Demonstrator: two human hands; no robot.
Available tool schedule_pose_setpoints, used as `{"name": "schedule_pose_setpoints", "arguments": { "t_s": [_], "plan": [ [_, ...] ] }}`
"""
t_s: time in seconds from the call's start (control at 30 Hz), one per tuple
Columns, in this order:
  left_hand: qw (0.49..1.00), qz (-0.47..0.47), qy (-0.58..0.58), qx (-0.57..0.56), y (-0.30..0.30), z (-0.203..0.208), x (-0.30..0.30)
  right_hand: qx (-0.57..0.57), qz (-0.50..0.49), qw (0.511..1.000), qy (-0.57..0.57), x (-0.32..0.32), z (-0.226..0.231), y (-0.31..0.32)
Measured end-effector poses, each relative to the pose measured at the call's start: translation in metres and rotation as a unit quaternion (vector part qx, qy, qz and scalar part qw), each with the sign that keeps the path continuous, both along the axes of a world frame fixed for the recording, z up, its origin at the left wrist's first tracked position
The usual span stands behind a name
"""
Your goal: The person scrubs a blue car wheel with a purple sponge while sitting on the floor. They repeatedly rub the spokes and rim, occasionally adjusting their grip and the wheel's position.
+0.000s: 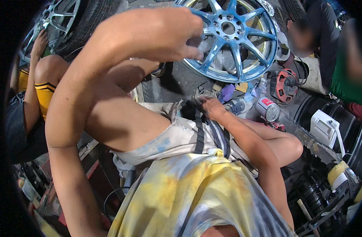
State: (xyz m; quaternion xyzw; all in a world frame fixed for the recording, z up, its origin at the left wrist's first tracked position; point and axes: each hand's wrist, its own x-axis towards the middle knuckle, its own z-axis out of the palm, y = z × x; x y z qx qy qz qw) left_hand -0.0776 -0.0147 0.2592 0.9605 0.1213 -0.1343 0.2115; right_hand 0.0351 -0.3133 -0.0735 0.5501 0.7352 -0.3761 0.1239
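Note:
A blue and silver multi-spoke car wheel rim [228,28] lies in front of me. My left arm arches up from the left, and my left hand [183,35] is bent over the rim's left edge. It is slightly blurred. Its thumb stands apart from the fingers, with nothing visible between them; whether it touches the rim I cannot tell. Low by my lap, my right hand [213,108] is closed beside a crumpled, greyish clear plastic piece [204,91]. What the fingers hold is hidden.
Past my right hand are a purple scrap [227,93], a clear bottle [240,104], a tin can [268,109] and a red-black reel [284,85]. Dark rims and a white container [325,128] stand right. At left, another person's hand [40,41] touches a silver rim [62,15]; more people sit at right.

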Motion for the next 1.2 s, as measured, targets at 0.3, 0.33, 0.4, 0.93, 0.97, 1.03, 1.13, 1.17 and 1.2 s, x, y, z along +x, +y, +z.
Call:
{"name": "schedule_pose_setpoints", "arguments": {
  "t_s": [0.3,0.33,0.4,0.93,0.97,1.03,1.13,1.17,1.2],
  "plan": [
    [0.995,0.043,0.087,-0.004,0.004,-0.01,-0.009,-0.001,0.119,0.99,-0.075,-0.065,-0.071,-0.01],
    [0.995,0.054,0.083,0.014,0.009,-0.009,-0.011,0.012,0.105,0.994,-0.037,-0.061,-0.069,-0.01],
    [0.991,0.092,0.099,0.026,0.025,-0.011,-0.008,-0.019,0.09,0.996,-0.023,-0.051,-0.056,-0.004],
    [0.99,-0.024,0.091,-0.102,-0.004,-0.063,0.011,0.002,-0.473,0.798,0.373,0.019,0.179,0.061],
    [0.989,-0.025,0.084,-0.119,-0.009,-0.068,0.011,-0.009,-0.477,0.791,0.383,0.019,0.182,0.06],
    [0.988,-0.032,0.035,-0.145,-0.016,-0.078,0.01,0.037,-0.47,0.806,0.359,0.023,0.188,0.059],
    [0.984,-0.041,0.036,-0.172,-0.026,-0.086,0.009,0.125,-0.427,0.862,0.244,0.033,0.199,0.057],
    [0.978,-0.048,0.123,-0.165,-0.028,-0.088,0.009,0.181,-0.411,0.857,0.252,0.036,0.203,0.056],
    [0.972,-0.059,0.146,-0.172,-0.033,-0.088,0.006,0.169,-0.422,0.857,0.243,0.038,0.207,0.055]
  ]
}}
